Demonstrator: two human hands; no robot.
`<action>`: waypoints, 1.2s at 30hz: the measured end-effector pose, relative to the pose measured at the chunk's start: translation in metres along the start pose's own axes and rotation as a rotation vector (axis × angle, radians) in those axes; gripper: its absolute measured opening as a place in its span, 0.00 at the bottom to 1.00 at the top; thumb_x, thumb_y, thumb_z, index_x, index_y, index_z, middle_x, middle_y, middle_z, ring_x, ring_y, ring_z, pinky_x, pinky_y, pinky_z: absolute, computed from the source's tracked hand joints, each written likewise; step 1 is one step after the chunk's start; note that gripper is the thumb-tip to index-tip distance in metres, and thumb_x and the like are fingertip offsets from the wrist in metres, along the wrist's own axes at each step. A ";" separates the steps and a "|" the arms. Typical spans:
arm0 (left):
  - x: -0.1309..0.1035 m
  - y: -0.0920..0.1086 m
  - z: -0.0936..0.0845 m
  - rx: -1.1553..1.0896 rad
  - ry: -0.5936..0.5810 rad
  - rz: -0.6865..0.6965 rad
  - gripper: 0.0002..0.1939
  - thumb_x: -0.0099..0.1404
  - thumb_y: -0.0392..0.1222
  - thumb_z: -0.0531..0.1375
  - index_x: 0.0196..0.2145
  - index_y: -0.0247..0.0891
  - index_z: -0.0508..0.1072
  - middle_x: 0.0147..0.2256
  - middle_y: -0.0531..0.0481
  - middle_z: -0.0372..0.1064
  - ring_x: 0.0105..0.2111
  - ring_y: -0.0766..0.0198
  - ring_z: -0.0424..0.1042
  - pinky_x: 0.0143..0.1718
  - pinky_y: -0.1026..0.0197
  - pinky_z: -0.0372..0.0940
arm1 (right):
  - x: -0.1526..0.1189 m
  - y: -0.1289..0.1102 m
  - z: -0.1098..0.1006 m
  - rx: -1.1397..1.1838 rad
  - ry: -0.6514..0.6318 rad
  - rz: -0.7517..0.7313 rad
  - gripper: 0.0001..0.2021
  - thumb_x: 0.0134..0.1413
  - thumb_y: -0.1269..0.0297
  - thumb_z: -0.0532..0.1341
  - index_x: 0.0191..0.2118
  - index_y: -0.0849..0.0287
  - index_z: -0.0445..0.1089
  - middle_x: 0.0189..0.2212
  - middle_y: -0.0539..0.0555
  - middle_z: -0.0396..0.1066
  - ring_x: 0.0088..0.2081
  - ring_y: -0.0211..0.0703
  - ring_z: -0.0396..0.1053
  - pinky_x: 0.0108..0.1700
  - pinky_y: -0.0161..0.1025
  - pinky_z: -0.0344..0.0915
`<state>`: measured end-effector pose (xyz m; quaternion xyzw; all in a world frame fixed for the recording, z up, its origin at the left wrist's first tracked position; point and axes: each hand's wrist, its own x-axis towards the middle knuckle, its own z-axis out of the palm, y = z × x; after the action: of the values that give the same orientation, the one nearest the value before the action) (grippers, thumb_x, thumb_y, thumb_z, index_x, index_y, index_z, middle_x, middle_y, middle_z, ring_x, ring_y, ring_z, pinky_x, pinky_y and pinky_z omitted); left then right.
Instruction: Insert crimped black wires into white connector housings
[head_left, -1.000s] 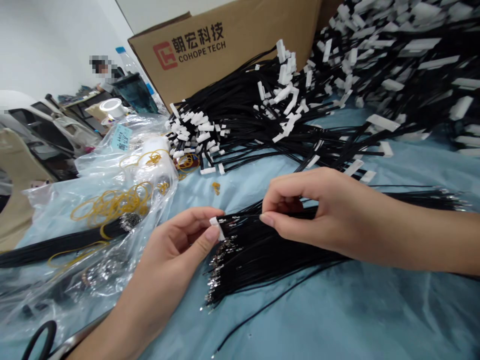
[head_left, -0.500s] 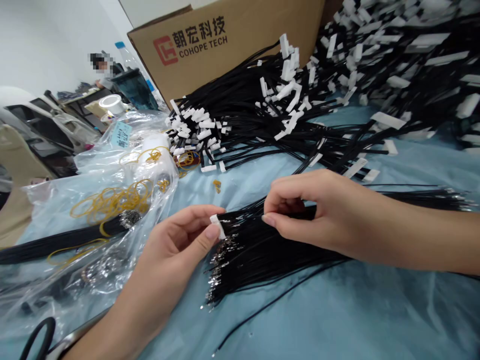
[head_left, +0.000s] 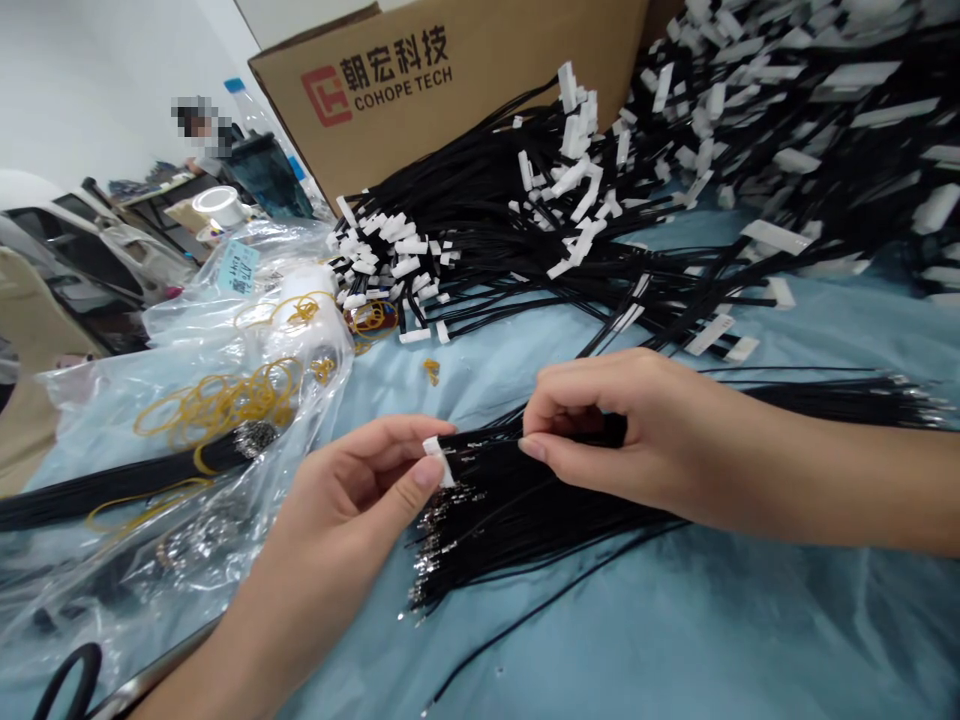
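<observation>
Between the thumb and fingers of my left hand (head_left: 367,500) is a small white connector housing (head_left: 439,460), with black wires running right from it. My right hand (head_left: 600,425) is closed in a pinch over those wires, a short way right of the connector; what exactly sits between its fingertips is too thin to make out, but it looks like a black wire. Beneath both hands lies a spread bundle of loose black wires (head_left: 540,520), their bare metal terminals (head_left: 431,560) fanned out near my left thumb. One stray wire (head_left: 510,630) lies apart in front.
A cardboard box (head_left: 480,90) stands at the back. Finished-looking cables with white connectors (head_left: 397,250) pile up before it and to the right. Left are yellow rubber bands (head_left: 225,400) on clear plastic bags (head_left: 180,330). A person (head_left: 202,130) is in the far background.
Both hands keep nearly the same places and grips. The right fingertips have shifted very slightly left and down; the view has moved a little.
</observation>
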<state>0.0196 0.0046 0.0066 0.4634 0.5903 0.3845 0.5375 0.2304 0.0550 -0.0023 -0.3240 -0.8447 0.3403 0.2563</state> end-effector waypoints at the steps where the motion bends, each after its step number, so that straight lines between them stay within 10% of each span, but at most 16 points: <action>1: 0.000 0.000 0.000 0.001 0.000 -0.003 0.05 0.58 0.39 0.65 0.34 0.47 0.78 0.28 0.60 0.78 0.29 0.75 0.75 0.30 0.80 0.67 | 0.000 0.000 0.001 0.001 0.006 -0.008 0.07 0.52 0.73 0.57 0.24 0.60 0.64 0.20 0.43 0.62 0.23 0.27 0.57 0.24 0.27 0.55; 36: -0.010 0.001 0.012 0.109 0.050 0.050 0.07 0.53 0.39 0.68 0.31 0.51 0.81 0.24 0.59 0.79 0.26 0.73 0.75 0.27 0.81 0.67 | -0.005 0.000 0.012 0.032 0.082 -0.187 0.08 0.57 0.73 0.57 0.27 0.62 0.60 0.22 0.45 0.60 0.24 0.28 0.55 0.27 0.28 0.53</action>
<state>0.0312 -0.0049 0.0092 0.4971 0.6117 0.3765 0.4868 0.2259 0.0467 -0.0113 -0.2532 -0.8544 0.3148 0.3267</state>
